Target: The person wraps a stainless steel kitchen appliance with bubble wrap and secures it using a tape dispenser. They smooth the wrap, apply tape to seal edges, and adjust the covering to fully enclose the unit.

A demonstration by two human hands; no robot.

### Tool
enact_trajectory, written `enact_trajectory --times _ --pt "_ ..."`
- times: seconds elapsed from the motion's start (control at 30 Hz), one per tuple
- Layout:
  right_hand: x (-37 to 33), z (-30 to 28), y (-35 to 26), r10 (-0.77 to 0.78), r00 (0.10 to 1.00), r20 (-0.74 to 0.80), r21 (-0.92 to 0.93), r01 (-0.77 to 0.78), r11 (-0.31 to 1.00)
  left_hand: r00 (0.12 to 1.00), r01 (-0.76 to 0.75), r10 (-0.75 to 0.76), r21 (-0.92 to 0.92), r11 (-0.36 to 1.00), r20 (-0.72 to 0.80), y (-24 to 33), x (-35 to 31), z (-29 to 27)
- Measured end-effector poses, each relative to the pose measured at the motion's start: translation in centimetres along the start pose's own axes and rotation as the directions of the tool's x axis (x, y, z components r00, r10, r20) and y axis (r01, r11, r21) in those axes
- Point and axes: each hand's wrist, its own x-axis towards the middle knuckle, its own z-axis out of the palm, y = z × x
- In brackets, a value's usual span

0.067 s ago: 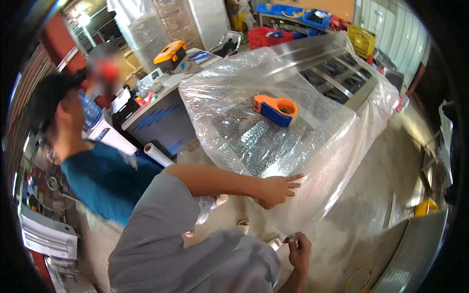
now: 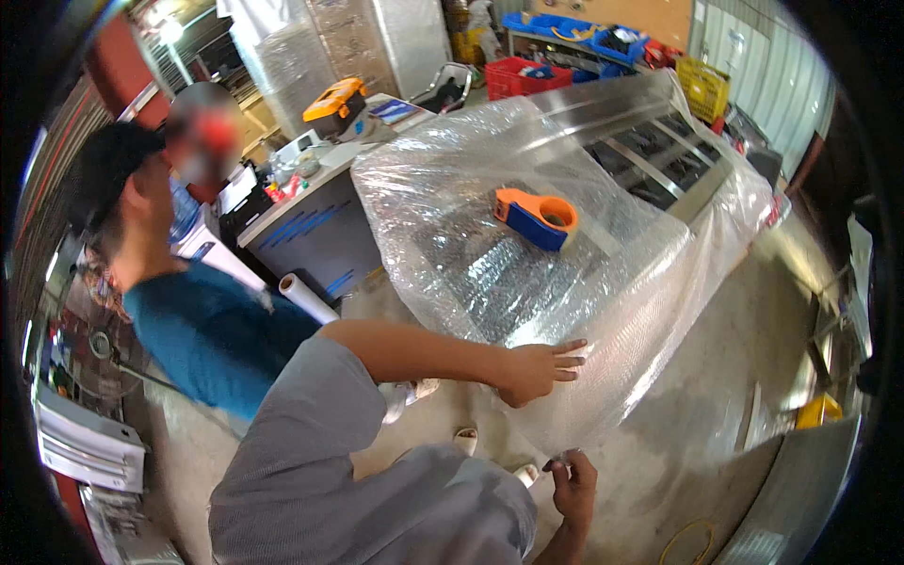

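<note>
Clear bubble wrap (image 2: 640,348) drapes over a large metal frame (image 2: 650,169) and hangs down its near side. On top of the wrap lies an orange and blue tape dispenser (image 2: 537,218). My left hand (image 2: 537,373) reaches across with fingers stretched out, its fingertips resting on the near edge of the wrap. Lower down, beside the wrap's bottom corner, my right hand (image 2: 574,485) is closed, thumb against fingers. A small dark, shiny bit shows at its fingertips; I cannot tell what it is.
A person in a blue shirt (image 2: 212,325) and dark cap stands close on my left. Behind them are a desk (image 2: 311,240) and a white roll (image 2: 306,298). An orange toolbox (image 2: 336,105), red crate (image 2: 525,77) and yellow crate (image 2: 702,83) stand farther back. A metal panel (image 2: 800,494) is lower right.
The whole scene has shifted slightly down and right in the picture. Both hands keep nearly the same place at the wrap.
</note>
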Motion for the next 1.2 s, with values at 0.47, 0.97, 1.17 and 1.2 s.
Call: enact_trajectory --times 0.47,0.97,1.17,1.2 --pt "7.4 2.1 -0.8 -0.109 0.979 0.170 -0.097 0.127 0.987 0.867 0.296 -0.387 -0.302 0.906 -0.312 0.4 -1.3 0.9" --pt "7.1 2.9 -1.2 -0.161 0.987 0.022 -0.191 0.162 0.968 0.325 0.299 -0.765 -0.707 0.641 -0.556 2.4 -5.4 2.6" --pt "7.5 3.2 -2.8 -0.158 0.987 0.028 -0.278 0.159 0.947 0.258 0.487 -0.764 -0.603 0.632 -0.592 4.2 -6.0 5.2" --pt "7.4 3.4 -3.5 -0.132 0.991 0.019 -0.239 0.133 0.962 0.243 0.446 -0.752 -0.618 0.647 -0.612 4.3 -6.0 5.4"
